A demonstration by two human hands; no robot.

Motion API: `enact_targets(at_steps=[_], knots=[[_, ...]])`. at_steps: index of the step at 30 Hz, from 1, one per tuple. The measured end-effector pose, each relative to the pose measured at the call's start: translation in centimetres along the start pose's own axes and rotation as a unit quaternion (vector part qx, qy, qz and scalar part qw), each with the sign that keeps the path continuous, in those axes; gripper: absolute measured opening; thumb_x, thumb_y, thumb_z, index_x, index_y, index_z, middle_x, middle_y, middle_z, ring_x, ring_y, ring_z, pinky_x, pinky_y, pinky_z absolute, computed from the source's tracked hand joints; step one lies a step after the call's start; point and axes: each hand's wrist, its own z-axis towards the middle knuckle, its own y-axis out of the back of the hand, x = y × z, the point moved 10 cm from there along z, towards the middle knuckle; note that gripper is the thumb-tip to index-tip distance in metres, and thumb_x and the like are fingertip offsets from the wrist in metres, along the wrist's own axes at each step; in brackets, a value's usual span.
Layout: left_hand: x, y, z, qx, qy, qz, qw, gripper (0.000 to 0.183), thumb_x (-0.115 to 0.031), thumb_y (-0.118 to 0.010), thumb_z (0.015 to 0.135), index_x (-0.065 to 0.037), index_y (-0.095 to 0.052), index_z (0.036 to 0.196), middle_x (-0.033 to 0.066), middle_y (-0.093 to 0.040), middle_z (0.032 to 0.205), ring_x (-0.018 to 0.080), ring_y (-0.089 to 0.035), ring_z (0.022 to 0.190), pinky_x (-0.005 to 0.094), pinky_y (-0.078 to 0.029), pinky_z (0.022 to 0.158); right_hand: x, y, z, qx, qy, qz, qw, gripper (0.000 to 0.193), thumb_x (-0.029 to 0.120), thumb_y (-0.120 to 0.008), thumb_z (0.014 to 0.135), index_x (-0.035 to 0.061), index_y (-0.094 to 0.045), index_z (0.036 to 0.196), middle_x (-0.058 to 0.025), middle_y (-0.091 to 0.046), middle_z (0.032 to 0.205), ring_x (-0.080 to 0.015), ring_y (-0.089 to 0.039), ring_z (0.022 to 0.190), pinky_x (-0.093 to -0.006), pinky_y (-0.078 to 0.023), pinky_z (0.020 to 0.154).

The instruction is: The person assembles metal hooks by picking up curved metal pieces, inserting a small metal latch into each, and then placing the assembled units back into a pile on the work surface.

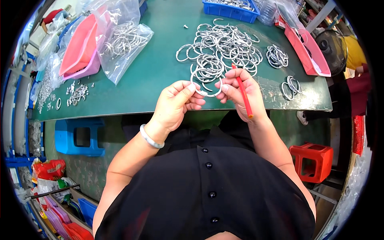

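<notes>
My left hand (179, 100) pinches one side of an open silver metal ring (207, 95) just over the table's near edge. The other side of that ring is between the fingertips of my right hand (245, 94). A red pencil (244, 97) also rests in my right hand, tucked along the fingers and slanting down toward the wrist. Right beyond my hands spreads a large loose heap of similar silver rings (224, 44). Two smaller groups lie to its right: a pile of rings (277, 56) and, nearer me, a few rings (292, 87).
The green table (148, 86) bears pink baskets (80, 48) and a clear bag of rings (124, 44) at left, small metal parts (78, 95), a blue tray (234, 9) at the back and a pink basket (308, 50) at right. Blue (80, 137) and red (313, 162) stools stand below.
</notes>
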Motion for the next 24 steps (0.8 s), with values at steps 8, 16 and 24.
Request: enact_targets(at_steps=[8,16,24], knots=[[-1.7,-0.5,-0.7,0.004,-0.103,0.086,0.991,0.015,-0.014,-0.048,0.088,-0.001,-0.055,0.091,0.0061,-0.059,0.080,0.0132,-0.059,0.069,0.0245,-0.048,0.062,-0.2,-0.1,0.2,0.005,0.020,-0.019,1.000,0.023,-0.003,-0.056,0.078,0.0018,-0.045,0.098,-0.0113,-0.059,0.084,-0.0141,-0.059,0.067,-0.0230,-0.047,0.057],[-1.4,-0.5,-0.6,-0.003,-0.101,0.101,0.990,0.013,-0.012,-0.048,0.087,0.000,-0.055,0.089,0.0058,-0.059,0.079,0.0127,-0.058,0.066,0.0242,-0.048,0.060,-0.8,0.3,0.4,0.006,0.027,-0.045,0.999,0.020,-0.002,-0.055,0.079,0.0015,-0.046,0.097,-0.0097,-0.059,0.084,-0.0124,-0.057,0.066,-0.0222,-0.046,0.057],[2.3,2.4,0.4,-0.066,0.006,0.119,0.991,0.011,-0.012,-0.052,0.085,-0.002,-0.054,0.082,0.0055,-0.059,0.073,0.0113,-0.057,0.060,0.0218,-0.047,0.053,-1.2,2.6,-0.5,-0.056,0.089,-0.195,0.975,0.030,0.025,-0.043,0.091,0.0001,-0.047,0.108,-0.0050,-0.059,0.081,-0.0080,-0.052,0.066,-0.0205,-0.042,0.059]])
